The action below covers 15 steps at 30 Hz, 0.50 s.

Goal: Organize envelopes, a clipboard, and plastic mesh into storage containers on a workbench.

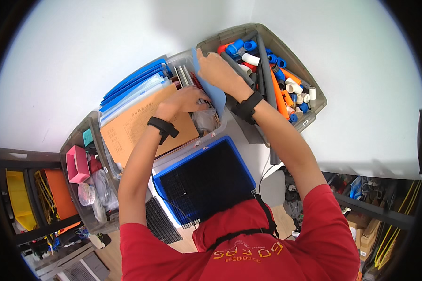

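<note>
A clear plastic bin packed with papers and folders stands in front of me. My right hand grips a light blue sheet or folder at the bin's right end. My left hand reaches into the bin beside it, fingers bent down among the contents; whether they hold anything is hidden. Under my left wrist lies a brown paper envelope bearing print. Blue file folders stand behind the envelope. Thin books or booklets and a clear plastic bag sit close to my left hand.
At right, a grey bin holds pipes and fittings, including an orange pipe. Another grey bin at left contains a pink box. Closest to my body is a blue-rimmed tray with black mesh. Shelves flank both sides.
</note>
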{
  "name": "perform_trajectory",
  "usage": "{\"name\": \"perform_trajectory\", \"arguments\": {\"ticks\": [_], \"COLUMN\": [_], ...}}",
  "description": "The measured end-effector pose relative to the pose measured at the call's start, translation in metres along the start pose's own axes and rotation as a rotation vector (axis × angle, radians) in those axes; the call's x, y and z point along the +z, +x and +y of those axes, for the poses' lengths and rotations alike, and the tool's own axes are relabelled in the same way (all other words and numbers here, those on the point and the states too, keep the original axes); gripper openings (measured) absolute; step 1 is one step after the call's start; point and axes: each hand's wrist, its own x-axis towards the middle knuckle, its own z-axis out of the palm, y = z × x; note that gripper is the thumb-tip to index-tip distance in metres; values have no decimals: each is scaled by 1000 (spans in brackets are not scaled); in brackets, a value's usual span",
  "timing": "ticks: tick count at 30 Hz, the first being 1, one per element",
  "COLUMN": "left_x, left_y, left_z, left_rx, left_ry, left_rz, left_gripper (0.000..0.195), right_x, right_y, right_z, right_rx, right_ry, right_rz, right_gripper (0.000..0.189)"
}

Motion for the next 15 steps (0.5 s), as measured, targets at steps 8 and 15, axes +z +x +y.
{"name": "perform_trajectory", "arguments": {"ticks": [8,15], "left_x": [-22,-28], "left_y": [-35,-51], "left_z": [-13,-6], "left_rx": [-231,-302], "left_ry": [-109,-131], "left_rz": [76,132], "left_gripper": [40,45], "right_x": [28,62], "right_y": [7,-7], "right_z": [-8,-17], "right_rx": [108,229], "right_ry": [121,77], "right_rz": [-102,-191], "right_gripper": [61,67]}}
